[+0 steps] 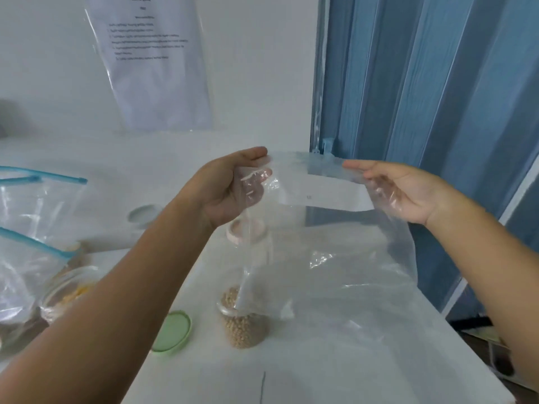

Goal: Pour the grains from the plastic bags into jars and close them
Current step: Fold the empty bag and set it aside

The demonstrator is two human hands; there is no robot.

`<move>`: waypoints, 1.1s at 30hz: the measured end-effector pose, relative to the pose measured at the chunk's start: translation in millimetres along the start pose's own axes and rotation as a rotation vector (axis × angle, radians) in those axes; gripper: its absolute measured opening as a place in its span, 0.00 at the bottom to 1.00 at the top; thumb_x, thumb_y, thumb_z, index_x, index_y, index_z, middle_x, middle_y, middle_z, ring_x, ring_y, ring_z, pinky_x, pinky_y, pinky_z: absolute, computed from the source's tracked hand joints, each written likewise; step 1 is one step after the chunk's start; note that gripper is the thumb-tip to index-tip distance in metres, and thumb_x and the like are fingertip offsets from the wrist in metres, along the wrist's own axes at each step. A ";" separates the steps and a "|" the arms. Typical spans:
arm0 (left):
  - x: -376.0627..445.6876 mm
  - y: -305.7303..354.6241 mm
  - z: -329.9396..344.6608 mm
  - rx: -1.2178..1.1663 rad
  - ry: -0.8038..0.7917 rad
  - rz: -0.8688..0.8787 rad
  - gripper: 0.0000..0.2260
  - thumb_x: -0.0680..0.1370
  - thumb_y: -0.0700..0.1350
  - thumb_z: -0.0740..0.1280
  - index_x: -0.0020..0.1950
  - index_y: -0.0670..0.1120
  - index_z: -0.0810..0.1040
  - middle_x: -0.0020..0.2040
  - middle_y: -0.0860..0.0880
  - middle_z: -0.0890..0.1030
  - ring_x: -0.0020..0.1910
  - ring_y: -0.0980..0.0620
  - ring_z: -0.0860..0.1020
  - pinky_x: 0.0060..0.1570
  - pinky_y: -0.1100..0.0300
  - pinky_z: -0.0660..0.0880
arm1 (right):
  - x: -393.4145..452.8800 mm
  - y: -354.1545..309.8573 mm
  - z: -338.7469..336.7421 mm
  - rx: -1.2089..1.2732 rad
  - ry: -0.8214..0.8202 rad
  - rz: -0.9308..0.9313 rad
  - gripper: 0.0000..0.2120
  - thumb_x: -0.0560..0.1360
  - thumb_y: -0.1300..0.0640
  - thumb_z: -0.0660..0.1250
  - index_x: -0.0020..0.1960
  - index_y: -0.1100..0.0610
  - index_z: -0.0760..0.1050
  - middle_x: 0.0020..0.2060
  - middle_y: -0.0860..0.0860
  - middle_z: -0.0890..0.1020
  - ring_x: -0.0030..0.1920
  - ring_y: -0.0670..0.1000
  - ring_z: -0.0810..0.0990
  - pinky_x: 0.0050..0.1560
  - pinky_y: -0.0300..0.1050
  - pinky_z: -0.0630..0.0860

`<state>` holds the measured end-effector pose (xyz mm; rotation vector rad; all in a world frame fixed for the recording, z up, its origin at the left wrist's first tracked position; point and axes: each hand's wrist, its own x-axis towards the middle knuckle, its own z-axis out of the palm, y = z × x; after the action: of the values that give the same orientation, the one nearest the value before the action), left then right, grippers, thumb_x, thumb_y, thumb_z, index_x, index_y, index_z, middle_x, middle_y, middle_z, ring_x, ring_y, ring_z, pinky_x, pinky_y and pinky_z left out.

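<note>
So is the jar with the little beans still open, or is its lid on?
Open. The jar has no lid on its mouth; a green lid lies flat on the table beside it.

The held bag [320, 258] veils a jar [243, 319]; the wall sheet's [151, 62] print is unreadably blurred.

Both hands [230, 185] [399, 191] raised, fingers pinched.
</note>
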<state>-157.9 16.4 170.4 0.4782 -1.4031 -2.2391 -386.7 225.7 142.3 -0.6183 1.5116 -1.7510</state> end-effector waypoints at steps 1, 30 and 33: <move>6.6 -13.1 14.5 -0.021 0.033 -0.039 0.14 0.82 0.35 0.65 0.67 0.41 0.81 0.59 0.48 0.84 0.31 0.54 0.81 0.31 0.64 0.74 | 0.8 0.1 -19.7 -0.019 -0.012 0.023 0.26 0.64 0.60 0.79 0.61 0.53 0.85 0.59 0.50 0.82 0.49 0.47 0.75 0.65 0.42 0.73; 92.9 -209.4 32.2 1.627 0.087 -0.200 0.29 0.82 0.36 0.58 0.76 0.63 0.69 0.77 0.43 0.61 0.71 0.39 0.66 0.62 0.51 0.74 | 22.4 180.6 -73.6 -1.437 -0.186 0.100 0.27 0.83 0.34 0.55 0.80 0.36 0.61 0.83 0.48 0.54 0.82 0.57 0.52 0.80 0.51 0.50; 107.1 -210.6 29.0 1.846 0.045 0.049 0.28 0.82 0.36 0.60 0.79 0.56 0.64 0.76 0.44 0.67 0.74 0.40 0.63 0.66 0.45 0.69 | 21.8 189.5 -73.5 -1.446 -0.192 0.134 0.28 0.83 0.33 0.54 0.81 0.36 0.59 0.84 0.49 0.51 0.83 0.57 0.49 0.81 0.53 0.47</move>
<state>-302.6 59.8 -13.5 0.8966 -2.9487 -0.2348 -415.2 246.5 -59.0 -1.2355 2.4223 -0.2094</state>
